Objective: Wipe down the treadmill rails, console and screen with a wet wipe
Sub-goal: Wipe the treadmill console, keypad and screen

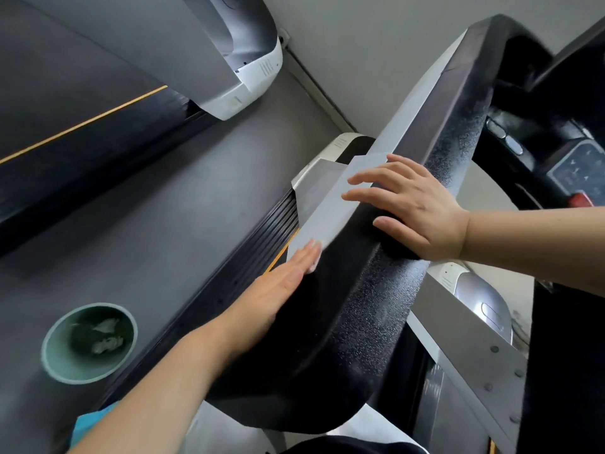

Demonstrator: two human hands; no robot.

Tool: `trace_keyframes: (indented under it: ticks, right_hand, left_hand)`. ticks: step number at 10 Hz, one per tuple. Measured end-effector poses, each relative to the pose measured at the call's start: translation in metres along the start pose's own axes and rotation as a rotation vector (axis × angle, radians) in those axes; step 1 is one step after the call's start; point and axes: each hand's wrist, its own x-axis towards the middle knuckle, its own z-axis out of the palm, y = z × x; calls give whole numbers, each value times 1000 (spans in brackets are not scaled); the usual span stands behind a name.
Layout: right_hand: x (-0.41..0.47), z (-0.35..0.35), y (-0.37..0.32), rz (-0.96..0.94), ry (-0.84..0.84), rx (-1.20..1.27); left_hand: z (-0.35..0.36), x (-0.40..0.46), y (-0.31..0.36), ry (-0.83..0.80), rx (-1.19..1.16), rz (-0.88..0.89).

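I have the left hand (281, 283) flat, fingers straight and together, pressing a white wet wipe (313, 257) against the outer side of the treadmill's black textured handrail (370, 309); only a sliver of the wipe shows past the fingertips. Flat palm spreads pressure along the rail face. My right hand (409, 204) lies spread on top of the same rail, holding nothing, probably bracing me. The console (576, 165) sits well right, not yet reached. A green bin (49, 358) on the floor holds crumpled wipes.
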Motion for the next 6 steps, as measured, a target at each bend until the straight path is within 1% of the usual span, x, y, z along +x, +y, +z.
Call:
trace_keyframes:
  ticks: [1,2,3,4,5,6]
  right_hand:
    - [2,0,0,-5,-5,-2]
    - [1,2,-1,-6,-10,-6]
    - [2,1,-1,0,-20,-1]
    - [2,1,-1,-7,-25,-12]
    - [1,1,-2,-12,-29,-9]
    - [0,1,-1,-18,-23,-18]
  left_hand:
    - [4,-3,-2,2,11,-48]
    - [-12,9,-47,130,-94,-135]
    - [-21,13,-73,192,-222,-291]
    - [-26,24,-87,161,-191,-363]
    - [-31,25,-104,95,-204,-337]
    - [-32,25,-112,125,-237,-262]
